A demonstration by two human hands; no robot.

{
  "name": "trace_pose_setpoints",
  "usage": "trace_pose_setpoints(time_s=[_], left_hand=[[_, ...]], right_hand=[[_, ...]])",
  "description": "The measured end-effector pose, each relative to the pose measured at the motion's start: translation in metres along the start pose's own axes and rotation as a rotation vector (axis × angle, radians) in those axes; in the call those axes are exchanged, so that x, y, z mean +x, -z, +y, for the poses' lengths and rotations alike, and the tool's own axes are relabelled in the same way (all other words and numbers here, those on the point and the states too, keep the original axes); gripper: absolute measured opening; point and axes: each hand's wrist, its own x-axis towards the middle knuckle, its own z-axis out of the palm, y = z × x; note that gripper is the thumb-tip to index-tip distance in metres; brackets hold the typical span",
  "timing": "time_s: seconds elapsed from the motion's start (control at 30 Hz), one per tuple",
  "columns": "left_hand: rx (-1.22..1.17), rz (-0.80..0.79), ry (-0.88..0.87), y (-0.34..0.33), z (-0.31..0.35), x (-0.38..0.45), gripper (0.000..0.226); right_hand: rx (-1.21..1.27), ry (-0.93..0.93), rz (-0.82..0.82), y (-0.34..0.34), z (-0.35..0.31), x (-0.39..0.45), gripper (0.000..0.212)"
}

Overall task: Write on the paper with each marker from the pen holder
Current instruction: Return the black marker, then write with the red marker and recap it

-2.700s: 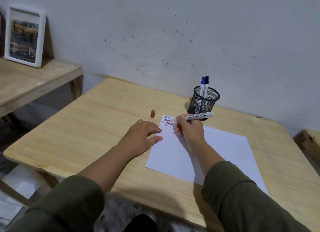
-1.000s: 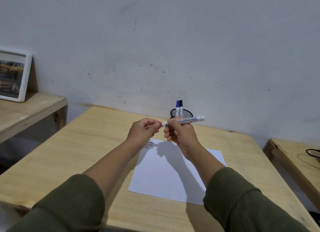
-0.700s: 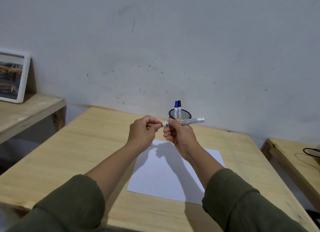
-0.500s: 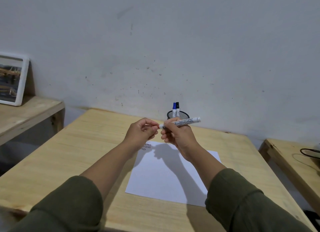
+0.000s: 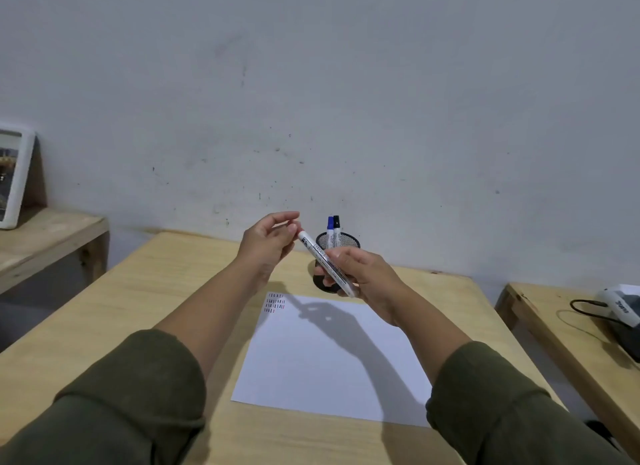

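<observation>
Right hand [image 5: 360,274] pinching the marker [image 5: 325,262] mid-barrel, raised over the table in front of the holder [image 5: 337,242]; left hand [image 5: 266,242] loosely curled at its upper end, apparently holding nothing. Probably best to check the cap is seated, then lower end-first into the holder, clear of the two markers [image 5: 333,230] there.

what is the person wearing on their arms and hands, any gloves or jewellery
Both arms wear dark olive-green long sleeves, the left sleeve and the right sleeve, pushed up so the forearms are bare. The fabric looks soft and bunches in folds at the cuffs. The left hand and right hand are bare: no gloves, rings, watch or bracelet show.
</observation>
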Motion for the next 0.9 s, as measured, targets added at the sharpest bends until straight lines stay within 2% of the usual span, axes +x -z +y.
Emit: trace_pose_setpoints(time_s=[0.13, 0.2, 0.33, 0.4, 0.47, 0.67, 0.9], left_hand=[[0.068, -0.095, -0.056, -0.024, 0.007, 0.004, 0.018], [0.118, -0.087, -0.084, -0.033, 0.006, 0.011, 0.016], [0.486, 0.046, -0.145, -0.034, -0.009, 0.028, 0.027], [0.648, 0.054, -0.128, -0.031, -0.019, 0.034, 0.036], [0.746, 0.034, -0.084, -0.029, -0.028, 0.040, 0.048], [0.875, -0.074, 0.006, -0.028, -0.044, 0.057, 0.071], [0.911, -0.100, 0.022, -0.028, -0.055, 0.066, 0.069]], right_hand=[[-0.150, 0.057, 0.072, 0.000, -0.003, 0.004, 0.026], [-0.170, 0.093, 0.150, 0.003, -0.006, 0.010, 0.019], [-0.152, 0.129, 0.394, 0.021, -0.015, 0.034, 0.005], [-0.152, 0.144, 0.499, 0.032, -0.019, 0.048, 0.002], [-0.190, 0.156, 0.566, 0.042, -0.023, 0.063, 0.010], [-0.394, 0.174, 0.643, 0.051, -0.022, 0.095, 0.017], [-0.648, 0.094, 0.648, 0.050, 0.007, 0.120, 0.029]])
